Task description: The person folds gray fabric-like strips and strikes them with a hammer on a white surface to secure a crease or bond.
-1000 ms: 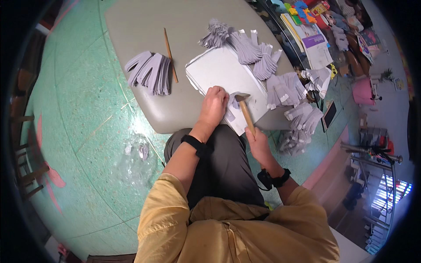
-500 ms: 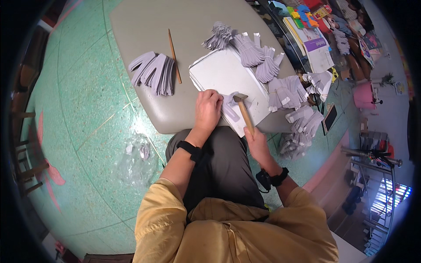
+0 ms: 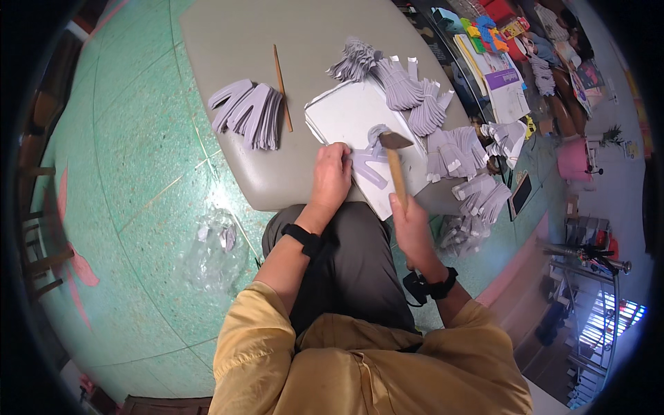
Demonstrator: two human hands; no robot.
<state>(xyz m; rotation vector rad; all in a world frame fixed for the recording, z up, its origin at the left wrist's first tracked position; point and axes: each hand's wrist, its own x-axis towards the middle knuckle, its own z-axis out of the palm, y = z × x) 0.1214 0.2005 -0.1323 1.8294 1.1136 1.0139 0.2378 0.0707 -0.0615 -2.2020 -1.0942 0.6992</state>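
Note:
My right hand grips the wooden handle of a hammer, whose metal head is over the right part of a white board. On that board lies a forked, pale lilac piece with a bunched, curled end close to the hammer head. The closed fingers of my left hand pinch the left end of the piece against the board's near-left edge. Those fingertips are partly hidden. Left of the board, a fanned stack of similar lilac pieces sits beside a thin wooden stick.
Several tied bundles of lilac strips lie along the board's far and right sides, more at the right edge of the grey padded surface. A clear plastic bag rests on the green floor. Papers and toy blocks are at far right.
The hammer head has moved right, off the lilac piece, and my right hand has shifted slightly right. The fork of the piece shows wider apart. My left hand keeps its hold.

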